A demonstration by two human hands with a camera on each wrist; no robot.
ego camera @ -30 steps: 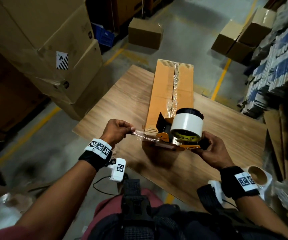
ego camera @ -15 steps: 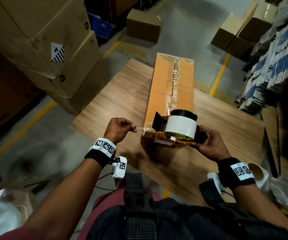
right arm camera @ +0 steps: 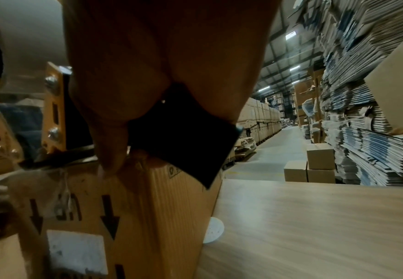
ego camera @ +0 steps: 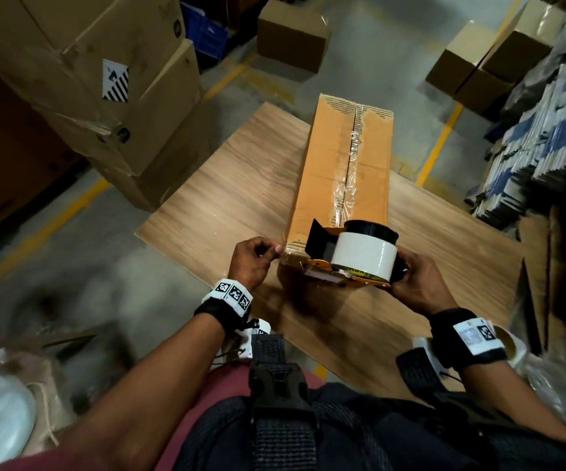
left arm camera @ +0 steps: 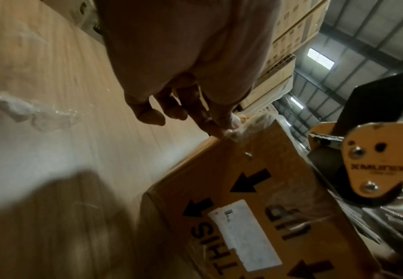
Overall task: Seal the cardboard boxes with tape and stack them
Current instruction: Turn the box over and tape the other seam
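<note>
While the long cardboard box [ego camera: 342, 158] lies flat on the wooden table [ego camera: 234, 185], its near end sits between the two hands. At that end's left corner, the left hand [ego camera: 252, 258] pinches the loose end of clear tape [left arm camera: 240, 130] between thumb and fingertip, touching the box edge. On the box's near top edge rests the orange tape dispenser [ego camera: 349, 258] with its white roll, and the right hand [ego camera: 414, 283] curls around the dispenser's black handle [right arm camera: 184, 136], just right of the box's near end. Crumpled clear tape already runs along the box's centre seam.
</note>
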